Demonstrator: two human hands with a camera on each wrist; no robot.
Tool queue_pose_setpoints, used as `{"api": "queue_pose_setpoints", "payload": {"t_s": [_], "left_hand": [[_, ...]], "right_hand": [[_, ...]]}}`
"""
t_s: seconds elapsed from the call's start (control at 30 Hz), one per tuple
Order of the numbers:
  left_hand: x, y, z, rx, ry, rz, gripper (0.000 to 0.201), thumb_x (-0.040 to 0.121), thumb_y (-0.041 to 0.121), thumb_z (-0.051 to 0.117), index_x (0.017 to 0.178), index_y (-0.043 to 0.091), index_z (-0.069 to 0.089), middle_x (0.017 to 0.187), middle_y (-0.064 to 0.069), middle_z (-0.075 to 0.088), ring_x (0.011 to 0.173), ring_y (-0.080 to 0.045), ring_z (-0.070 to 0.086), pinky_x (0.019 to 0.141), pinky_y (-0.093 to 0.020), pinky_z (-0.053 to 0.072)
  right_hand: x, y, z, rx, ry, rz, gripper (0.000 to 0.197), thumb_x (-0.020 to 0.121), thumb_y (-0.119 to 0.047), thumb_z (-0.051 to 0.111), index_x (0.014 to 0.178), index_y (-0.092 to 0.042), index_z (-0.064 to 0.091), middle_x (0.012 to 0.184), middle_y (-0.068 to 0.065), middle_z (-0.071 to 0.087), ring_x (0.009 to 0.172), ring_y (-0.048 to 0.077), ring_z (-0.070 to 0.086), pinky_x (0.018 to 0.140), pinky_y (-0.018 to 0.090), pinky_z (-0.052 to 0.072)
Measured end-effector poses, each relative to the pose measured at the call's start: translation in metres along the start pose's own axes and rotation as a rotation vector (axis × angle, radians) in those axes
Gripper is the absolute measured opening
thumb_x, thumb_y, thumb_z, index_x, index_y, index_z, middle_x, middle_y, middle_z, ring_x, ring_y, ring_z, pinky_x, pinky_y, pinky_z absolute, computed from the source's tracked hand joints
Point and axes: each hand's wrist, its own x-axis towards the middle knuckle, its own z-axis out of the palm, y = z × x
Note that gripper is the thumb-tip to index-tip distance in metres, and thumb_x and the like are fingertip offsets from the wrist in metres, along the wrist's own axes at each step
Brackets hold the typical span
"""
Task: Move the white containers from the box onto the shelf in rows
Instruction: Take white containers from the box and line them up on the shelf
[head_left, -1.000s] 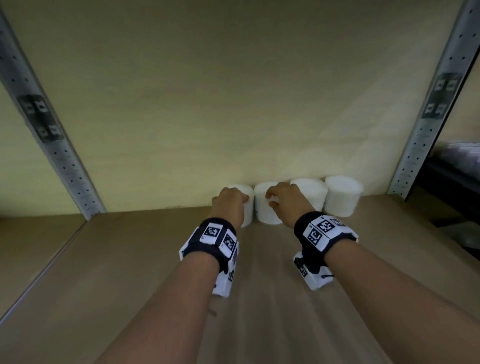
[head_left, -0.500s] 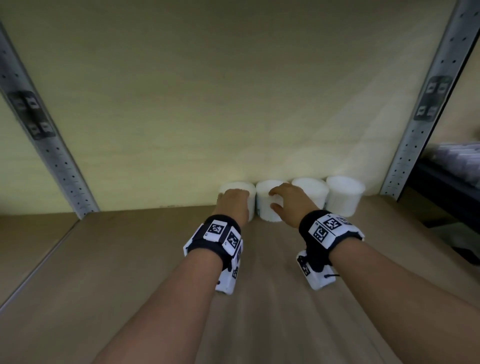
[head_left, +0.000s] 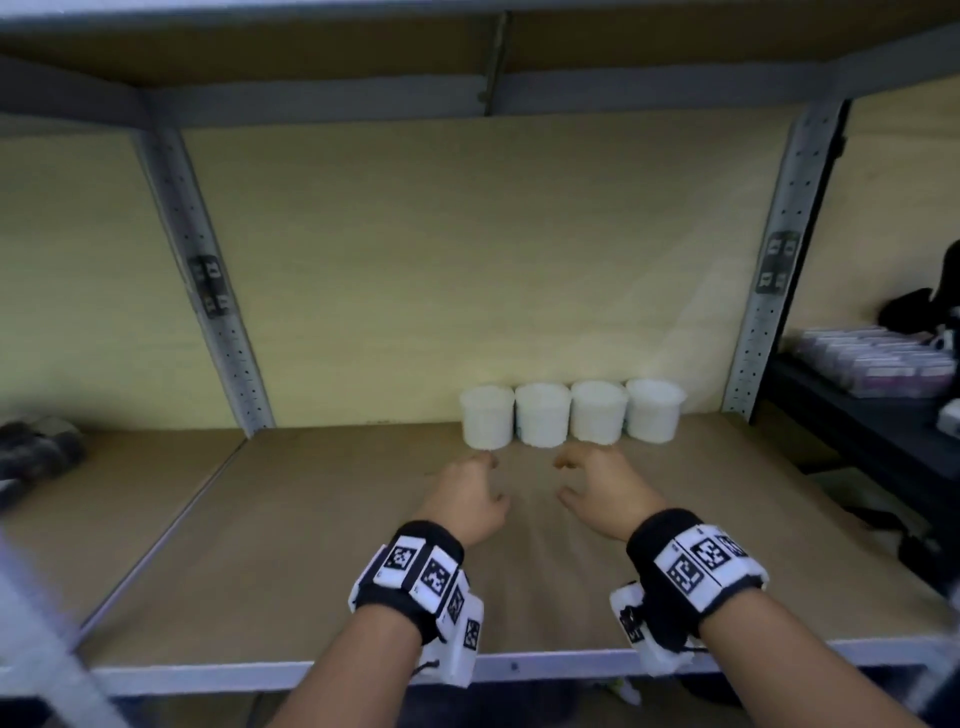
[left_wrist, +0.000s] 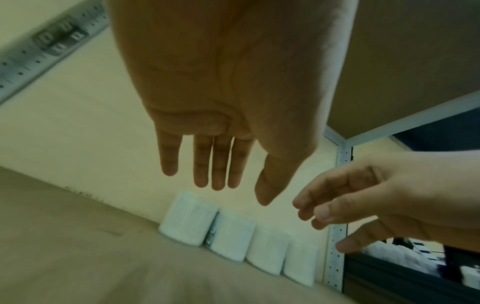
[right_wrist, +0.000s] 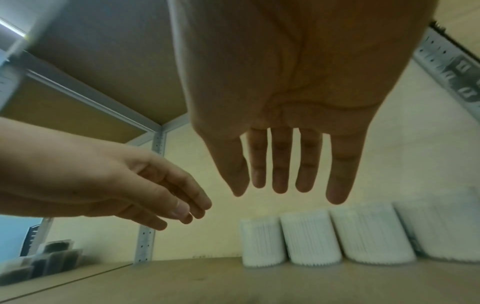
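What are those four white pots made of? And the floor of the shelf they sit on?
The white containers look like matte plastic: their sides show fine upright ribs, though blur leaves it unsure. The shelf board looks like dull brown pressed wood or fibreboard, flat, unshiny, with a grey metal front edge.

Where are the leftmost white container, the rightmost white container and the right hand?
leftmost white container (head_left: 487, 418): head view, middle of its side wall.
rightmost white container (head_left: 653, 411): head view, middle of its side wall.
right hand (head_left: 605, 491): head view, back of the hand.
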Motion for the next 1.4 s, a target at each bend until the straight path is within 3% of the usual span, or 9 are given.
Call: {"api": "queue_pose_setpoints", "payload": {"t_s": [0.2, 0.37, 0.6, 0.83, 1.0, 1.1, 1.2, 1.27, 1.4], "left_hand": [[-0.074, 0.023, 0.01, -0.029, -0.034, 0.019, 0.045, 0.085, 0.028, 0.057, 0.129, 0.022, 0.049, 0.14, -0.002, 0.044, 0.132, -0.019, 0.042, 0.109, -0.035, 0.038], [-0.129, 0.045, 0.03, -0.061, -0.079, 0.096, 0.04, 0.086, 0.023, 0.057, 0.125, 0.019, 0.052, 0.129, 0.004, 0.049, 0.118, -0.019, 0.052, 0.098, -0.03, 0.043], [-0.17, 0.043, 0.084, -0.104, -0.14, 0.125, 0.037, 0.085, 0.027, 0.061, 0.12, 0.017, 0.055, 0.122, 0.0, 0.052, 0.115, -0.017, 0.052, 0.1, -0.026, 0.041], [-0.181, 0.038, 0.148, -0.083, -0.324, 0.098, 0.042, 0.081, 0.03, 0.064, 0.119, 0.016, 0.056, 0.116, -0.004, 0.053, 0.111, -0.02, 0.054, 0.098, -0.036, 0.046], [-0.181, 0.029, 0.207, -0.054, -0.501, 0.064, 0.045, 0.081, 0.029, 0.064, 0.121, 0.012, 0.054, 0.123, -0.008, 0.052, 0.116, -0.024, 0.053, 0.097, -0.032, 0.046], [-0.181, 0.024, 0.239, -0.035, -0.578, 0.024, 0.043, 0.083, 0.026, 0.063, 0.121, 0.009, 0.053, 0.126, -0.008, 0.051, 0.117, -0.025, 0.052, 0.095, -0.03, 0.043], [-0.186, 0.025, 0.268, -0.044, -0.689, -0.022, 0.034, 0.08, 0.022, 0.062, 0.111, 0.008, 0.059, 0.118, -0.008, 0.058, 0.11, -0.027, 0.057, 0.086, -0.029, 0.045], [-0.19, 0.026, 0.286, -0.047, -0.767, -0.023, 0.038, 0.072, 0.03, 0.058, 0.101, 0.007, 0.064, 0.11, -0.009, 0.065, 0.107, -0.03, 0.061, 0.085, -0.03, 0.049], [-0.197, 0.02, 0.323, 0.098, -0.911, -0.087, 0.059, 0.08, 0.03, 0.065, 0.133, 0.011, 0.046, 0.136, -0.012, 0.047, 0.125, -0.032, 0.048, 0.104, -0.038, 0.042]], "right_hand": [[-0.083, -0.004, -0.006, -0.053, -0.029, 0.009, 0.042, 0.089, -0.026, 0.056, 0.131, -0.022, 0.053, 0.138, 0.0, 0.05, 0.131, 0.018, 0.042, 0.109, 0.034, 0.039], [-0.147, 0.001, -0.001, -0.06, -0.085, 0.039, 0.041, 0.089, -0.026, 0.054, 0.13, -0.021, 0.053, 0.136, 0.002, 0.051, 0.128, 0.02, 0.045, 0.107, 0.035, 0.041], [-0.207, 0.029, 0.033, -0.15, -0.174, 0.104, 0.037, 0.088, -0.032, 0.059, 0.123, -0.02, 0.059, 0.125, 0.004, 0.056, 0.12, 0.022, 0.052, 0.1, 0.033, 0.045], [-0.231, 0.068, 0.073, -0.133, -0.295, 0.251, 0.042, 0.085, -0.034, 0.06, 0.124, -0.02, 0.059, 0.127, 0.006, 0.054, 0.121, 0.026, 0.052, 0.101, 0.036, 0.046], [-0.244, 0.105, 0.112, -0.121, -0.427, 0.39, 0.046, 0.087, -0.036, 0.058, 0.128, -0.017, 0.056, 0.132, 0.009, 0.057, 0.121, 0.027, 0.055, 0.099, 0.034, 0.047], [-0.254, 0.127, 0.137, -0.17, -0.512, 0.446, 0.05, 0.089, -0.042, 0.054, 0.133, -0.019, 0.049, 0.137, 0.008, 0.051, 0.126, 0.028, 0.049, 0.102, 0.038, 0.04], [-0.265, 0.146, 0.167, -0.161, -0.608, 0.48, 0.06, 0.088, -0.045, 0.056, 0.141, -0.02, 0.041, 0.147, 0.007, 0.04, 0.134, 0.03, 0.039, 0.11, 0.04, 0.037], [-0.27, 0.159, 0.185, -0.154, -0.658, 0.505, 0.062, 0.088, -0.044, 0.057, 0.141, -0.02, 0.039, 0.149, 0.008, 0.036, 0.133, 0.032, 0.039, 0.109, 0.042, 0.038], [-0.275, 0.182, 0.216, -0.17, -0.712, 0.518, 0.061, 0.086, -0.041, 0.059, 0.141, -0.023, 0.038, 0.148, 0.006, 0.033, 0.134, 0.03, 0.035, 0.107, 0.045, 0.04]]}}
